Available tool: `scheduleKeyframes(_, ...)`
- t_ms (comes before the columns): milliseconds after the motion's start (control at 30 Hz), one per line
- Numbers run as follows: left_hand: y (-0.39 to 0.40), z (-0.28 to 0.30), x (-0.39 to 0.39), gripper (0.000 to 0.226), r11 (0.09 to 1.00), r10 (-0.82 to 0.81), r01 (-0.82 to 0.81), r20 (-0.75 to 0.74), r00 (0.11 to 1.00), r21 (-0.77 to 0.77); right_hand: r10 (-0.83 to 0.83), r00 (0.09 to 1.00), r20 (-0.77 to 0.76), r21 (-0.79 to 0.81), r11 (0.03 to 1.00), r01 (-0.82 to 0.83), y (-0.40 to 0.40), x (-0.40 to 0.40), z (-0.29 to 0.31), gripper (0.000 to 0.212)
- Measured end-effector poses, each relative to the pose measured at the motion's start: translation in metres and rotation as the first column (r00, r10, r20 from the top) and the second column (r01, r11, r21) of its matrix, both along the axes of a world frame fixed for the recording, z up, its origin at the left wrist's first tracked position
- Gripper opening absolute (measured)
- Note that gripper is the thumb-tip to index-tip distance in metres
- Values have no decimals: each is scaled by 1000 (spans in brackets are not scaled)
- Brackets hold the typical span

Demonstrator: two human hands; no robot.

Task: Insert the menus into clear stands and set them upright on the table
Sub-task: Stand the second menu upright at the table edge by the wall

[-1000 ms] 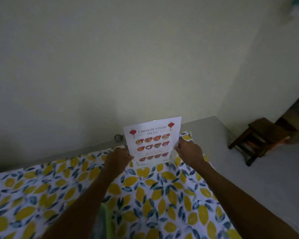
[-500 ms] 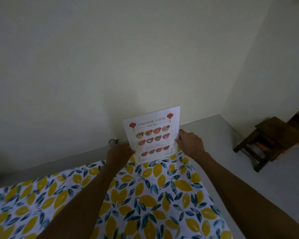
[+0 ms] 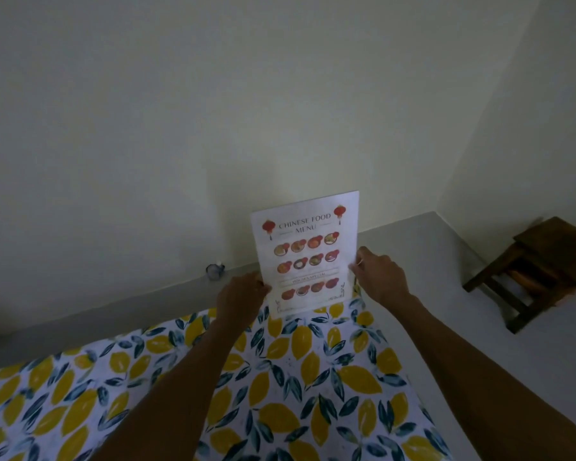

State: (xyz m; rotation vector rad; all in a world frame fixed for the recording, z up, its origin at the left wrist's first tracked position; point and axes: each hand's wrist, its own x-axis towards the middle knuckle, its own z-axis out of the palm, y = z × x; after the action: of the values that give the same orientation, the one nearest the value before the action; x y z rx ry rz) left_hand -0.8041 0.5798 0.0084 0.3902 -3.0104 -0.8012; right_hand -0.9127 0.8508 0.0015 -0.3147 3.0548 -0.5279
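A white "Chinese Food Menu" sheet (image 3: 308, 252) with red lanterns and rows of dish pictures stands upright at the far right corner of the table (image 3: 280, 377), which is covered by a lemon-print cloth. The sheet looks to be inside a clear stand, though the stand's edges are hard to make out. My left hand (image 3: 241, 299) grips the menu's lower left edge. My right hand (image 3: 378, 277) pinches its right edge at mid height. Both arms reach forward over the cloth.
A pale wall rises close behind the table. A small dark object (image 3: 215, 271) lies on the grey floor by the wall. A dark wooden stool (image 3: 532, 267) stands on the floor at the right.
The menu has stayed at the table's far corner in both hands. The view has tilted up, so more wall and less cloth show.
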Motion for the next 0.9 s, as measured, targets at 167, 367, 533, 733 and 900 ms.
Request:
scheduleKeyframes(167, -2, -7, 0, 22, 998, 51, -51, -26, 998, 30, 3, 1000, -2, -37, 999, -3, -9, -4, -8, 24)
scheduleKeyframes(367, 4, -3, 3, 17, 996, 73, -72, -39, 997, 44, -10, 1000, -28, -48, 999, 8, -14, -3, -10, 23)
scheduleKeyframes(533, 3, -4, 6, 17, 997, 45, -43, -36, 998, 71, -10, 1000, -6, -74, 997, 10, -11, -1, -11, 23)
scheduleKeyframes(733, -3, 7, 6, 32, 991, 54, -49, -40, 998, 124, 13, 998, 66, -57, 998, -9, -17, 2, -1, 39)
scheduleKeyframes(900, -6, 12, 5, 34, 989, 17, -11, -35, 999, 149, -28, 992, 124, -69, 997, 37, -20, 5, 5, 44)
